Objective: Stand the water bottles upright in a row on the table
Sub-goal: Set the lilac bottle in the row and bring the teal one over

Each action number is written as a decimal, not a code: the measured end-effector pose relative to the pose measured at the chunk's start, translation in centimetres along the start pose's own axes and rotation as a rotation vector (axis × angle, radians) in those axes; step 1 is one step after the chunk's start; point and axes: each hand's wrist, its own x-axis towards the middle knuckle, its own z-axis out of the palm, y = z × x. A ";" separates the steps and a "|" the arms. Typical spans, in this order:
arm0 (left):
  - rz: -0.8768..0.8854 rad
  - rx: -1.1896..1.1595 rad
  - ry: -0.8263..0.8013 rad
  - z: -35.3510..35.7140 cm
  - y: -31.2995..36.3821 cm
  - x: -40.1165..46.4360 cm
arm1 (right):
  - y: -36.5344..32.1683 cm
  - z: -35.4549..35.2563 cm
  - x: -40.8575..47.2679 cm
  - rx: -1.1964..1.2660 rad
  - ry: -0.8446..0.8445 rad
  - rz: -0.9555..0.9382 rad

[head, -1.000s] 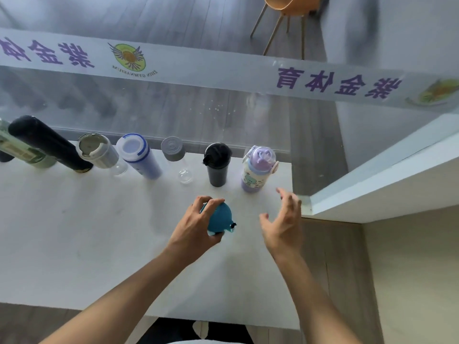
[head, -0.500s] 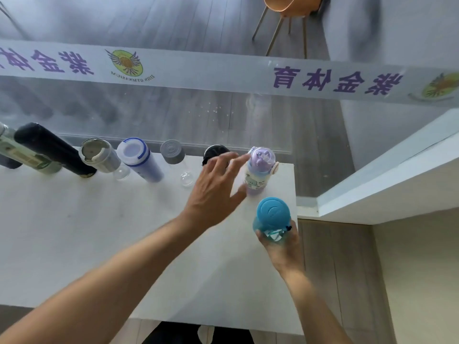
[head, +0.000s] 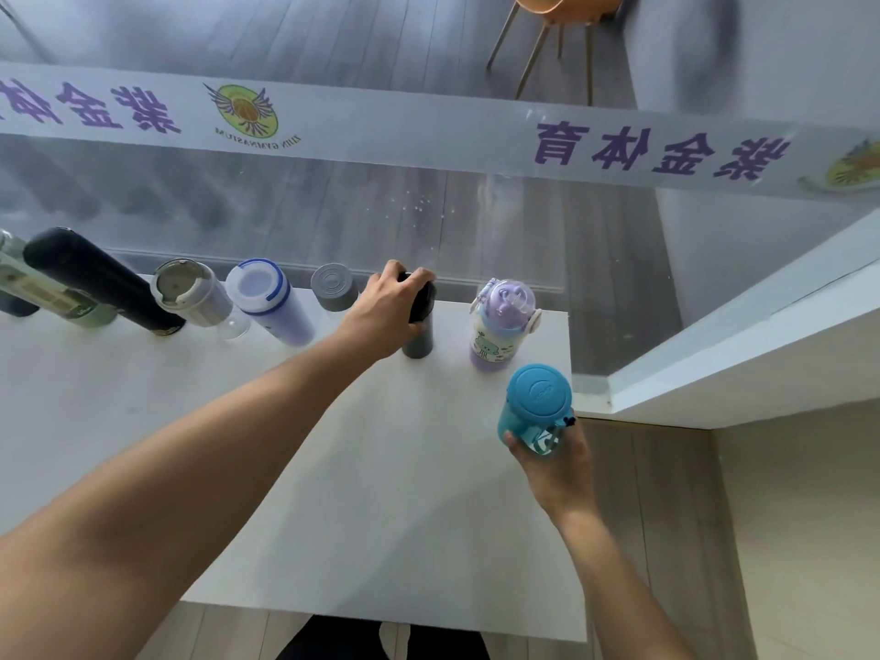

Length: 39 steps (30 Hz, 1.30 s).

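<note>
Several bottles stand upright in a row along the far edge of the white table (head: 381, 493). My left hand (head: 385, 312) grips the black-lidded dark grey bottle (head: 419, 343) near its top. Right of it stands the purple child's bottle (head: 500, 326). My right hand (head: 552, 464) holds the teal-lidded clear bottle (head: 535, 407) upright above the table's right edge, in front of the purple one. Further left stand a grey-capped clear bottle (head: 333, 285), a blue-and-white bottle (head: 266, 297), a grey-lidded glass one (head: 190, 292), a tall black flask (head: 95, 278) and a green bottle (head: 43, 292).
A glass wall (head: 428, 221) with a printed white band runs right behind the row. A white ledge (head: 738, 335) juts out to the right of the table. An orange chair (head: 547, 21) stands beyond the glass.
The teal bottle passed from my left hand to my right, which carried it to the right edge. My left hand reached forward and took hold of the black-lidded bottle.
</note>
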 end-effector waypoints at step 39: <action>0.236 0.142 -0.099 2.6 7.5 2.7 | -0.1 -1.1 11.8 -0.132 0.038 0.043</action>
